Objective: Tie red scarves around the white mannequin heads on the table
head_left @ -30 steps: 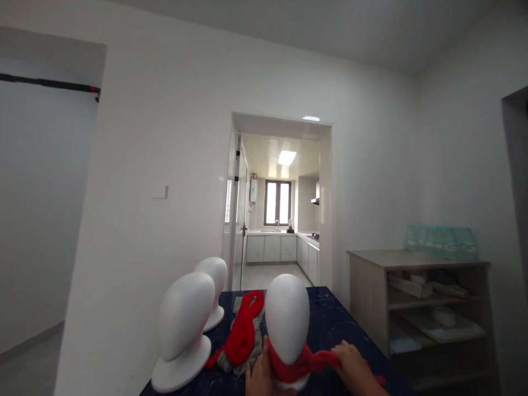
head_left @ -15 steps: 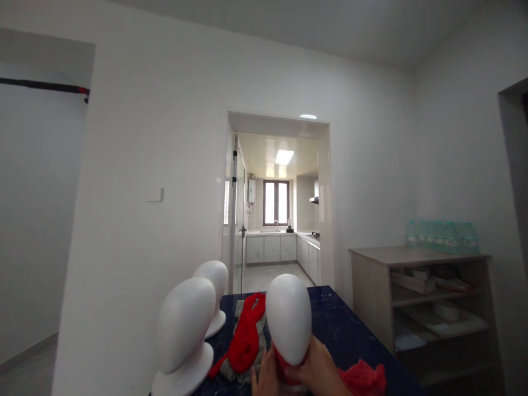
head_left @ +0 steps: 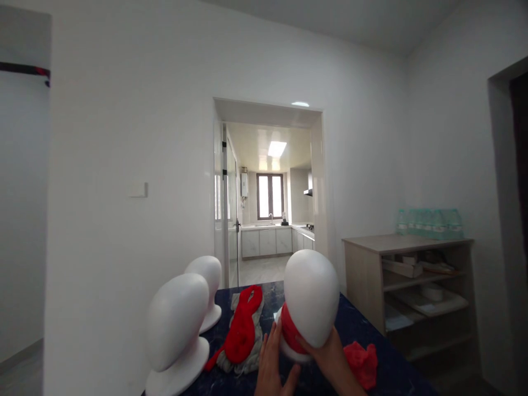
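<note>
Cradling the white mannequin head (head_left: 310, 300) from beneath, the right hand (head_left: 330, 360) has its fingers curled up around the lower front, gripping it, while the left hand (head_left: 272, 363) lies open and flat against the red scarf (head_left: 291, 333) wound about the neck. The head is tipped to the right, its base lifted partly off the dark blue table (head_left: 388, 374). It looks like light, rigid foam, smooth and likely to slip, so the neck and base seem the surest hold; the scarf is soft and would slide. A loose red bunch (head_left: 363, 360) lies just right of the hands. Farther left, a red cloth over grey cloth (head_left: 241, 333) rests beside two bare mannequin heads (head_left: 177, 324). Beyond stand a wooden shelf unit (head_left: 406, 275) and a kitchen doorway (head_left: 268, 187).
</note>
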Demonstrator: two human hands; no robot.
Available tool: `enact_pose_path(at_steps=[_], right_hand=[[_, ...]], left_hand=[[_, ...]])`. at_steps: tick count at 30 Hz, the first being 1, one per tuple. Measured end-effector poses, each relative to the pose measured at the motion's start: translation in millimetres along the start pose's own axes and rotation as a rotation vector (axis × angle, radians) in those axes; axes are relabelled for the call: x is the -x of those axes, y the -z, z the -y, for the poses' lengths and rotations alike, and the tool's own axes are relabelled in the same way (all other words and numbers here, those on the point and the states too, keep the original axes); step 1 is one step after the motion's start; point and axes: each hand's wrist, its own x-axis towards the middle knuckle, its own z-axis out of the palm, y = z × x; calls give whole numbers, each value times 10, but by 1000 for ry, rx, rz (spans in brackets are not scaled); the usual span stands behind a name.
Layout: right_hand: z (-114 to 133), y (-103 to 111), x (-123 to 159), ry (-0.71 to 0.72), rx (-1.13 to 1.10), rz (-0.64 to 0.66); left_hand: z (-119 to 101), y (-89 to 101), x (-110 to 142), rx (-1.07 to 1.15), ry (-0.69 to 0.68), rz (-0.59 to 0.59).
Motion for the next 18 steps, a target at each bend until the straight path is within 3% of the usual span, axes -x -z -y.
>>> enact_pose_path(at_steps=[3,7,9,11,14,18], right_hand=[[132,204,-197,27,70,-72],[448,788,-737,104,373,-209],[552,1080,-1045,123,406,-203],[571,1275,-1288,158,412,-118],[475,1351,-1464,189,412,-50],[323,1226,-1515,212,444,-108]], left_hand=[[32,-44,37,-1,12,-38],[88,-161,133,75,72,97],[87,-252,181,125,111,145],[60,-343,208,183,170,145],[12,-431,216,255,213,144],[17,-450,248,310,201,197]])
